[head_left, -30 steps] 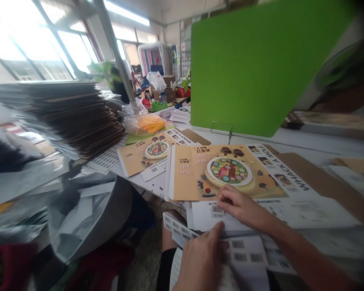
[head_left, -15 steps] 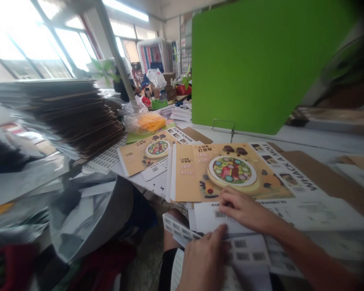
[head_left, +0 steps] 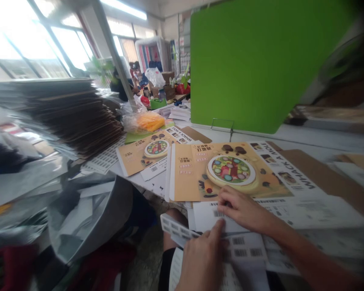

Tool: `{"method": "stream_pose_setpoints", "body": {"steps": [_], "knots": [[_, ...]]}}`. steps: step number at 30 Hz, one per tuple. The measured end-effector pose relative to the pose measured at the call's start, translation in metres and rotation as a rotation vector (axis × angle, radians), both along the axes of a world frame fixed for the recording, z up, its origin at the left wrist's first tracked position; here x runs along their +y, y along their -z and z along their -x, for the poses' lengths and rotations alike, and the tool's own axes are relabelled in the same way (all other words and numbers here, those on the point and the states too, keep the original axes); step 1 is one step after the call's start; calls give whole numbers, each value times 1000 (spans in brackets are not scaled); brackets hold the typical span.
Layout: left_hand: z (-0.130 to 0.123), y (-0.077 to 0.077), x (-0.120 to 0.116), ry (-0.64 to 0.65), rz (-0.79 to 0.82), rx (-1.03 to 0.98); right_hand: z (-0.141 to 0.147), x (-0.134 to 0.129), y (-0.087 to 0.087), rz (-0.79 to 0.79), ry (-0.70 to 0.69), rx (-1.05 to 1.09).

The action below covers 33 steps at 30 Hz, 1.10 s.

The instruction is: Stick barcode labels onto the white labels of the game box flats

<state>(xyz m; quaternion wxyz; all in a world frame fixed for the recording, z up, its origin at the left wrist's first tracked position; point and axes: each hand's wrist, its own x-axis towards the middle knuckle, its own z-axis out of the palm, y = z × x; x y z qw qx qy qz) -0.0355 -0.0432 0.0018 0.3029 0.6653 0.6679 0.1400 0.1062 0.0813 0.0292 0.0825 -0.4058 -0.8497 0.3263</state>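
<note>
Barcode sheet: pinched in left hand, beside white flap, presumably for short reach. Right hand: curled on flap at worktop edge, apparently steadying; whether grip holds anything, cannot tell.

Bright windows line the left, a tube light glows overhead, and the dim floor looks like concrete.

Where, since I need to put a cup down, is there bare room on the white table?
White tabletop shows in a narrow strip between the green panel and the front printed sheet, broadest toward picture right. It is crowded around the left hand and right hand, among barcode sheets.
</note>
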Motion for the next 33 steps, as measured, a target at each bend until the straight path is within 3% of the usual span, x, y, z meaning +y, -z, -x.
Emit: {"method": "stream_pose_setpoints", "body": {"steps": [9, 12, 21, 24, 27, 33], "knots": [[-4, -1, 2, 24, 20, 149, -4, -6, 14, -146, 7, 55], [-3, -3, 1, 23, 9, 134, -5, -11, 21, -198, 82, 63], [5, -7, -7, -25, -44, -10, 2, -22, 42, -618, 218, -23], [5, -5, -10, -48, -65, -13, -14, -14, 49, -726, 269, -17], [4, -2, -11, -48, -73, -9, -40, -5, 54, -721, 324, 28], [-1, -4, -10, 16, -64, -47, -123, -5, 59, -695, 541, 151]]}}
